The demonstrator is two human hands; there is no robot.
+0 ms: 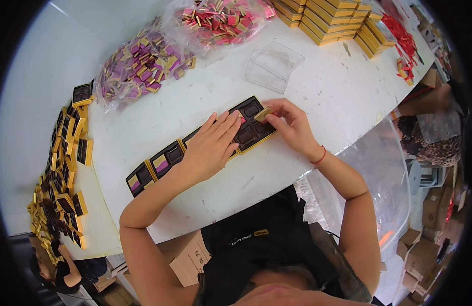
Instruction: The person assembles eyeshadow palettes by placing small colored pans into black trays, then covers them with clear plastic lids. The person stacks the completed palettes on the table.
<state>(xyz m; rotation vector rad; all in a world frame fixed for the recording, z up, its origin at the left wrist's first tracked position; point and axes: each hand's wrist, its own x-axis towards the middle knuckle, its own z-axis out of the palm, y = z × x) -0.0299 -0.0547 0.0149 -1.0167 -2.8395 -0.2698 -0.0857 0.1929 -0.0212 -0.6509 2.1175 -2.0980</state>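
Black apron (277, 219): on the person's front, beside the near edge of the bench (323, 92).
Left grip (208, 148): laid nearly flat across the row of boxes, fingers extended, pinching nothing visible; fingertips at a pink piece (240, 118), perhaps to steady it or the box beneath.
Right grip (295, 127): thumb and forefinger drawn to a narrow pinch on a small gold piece (262, 114), probably held by its end so the fingers clear the insert.
Small gold piece: over the upper right side of the rightmost box (247, 135); contact cannot be told.
Boxes: gold-edged, dark compartmented inserts, lined end to end, likely for easy reach; the leftmost box (141, 171) and its neighbour (174, 152) each show a purple-and-gold piece, while the hand hides others.
Clear bags: one (111, 101) full of purple-and-gold pieces, another (182, 36) of pink-and-gold ones.
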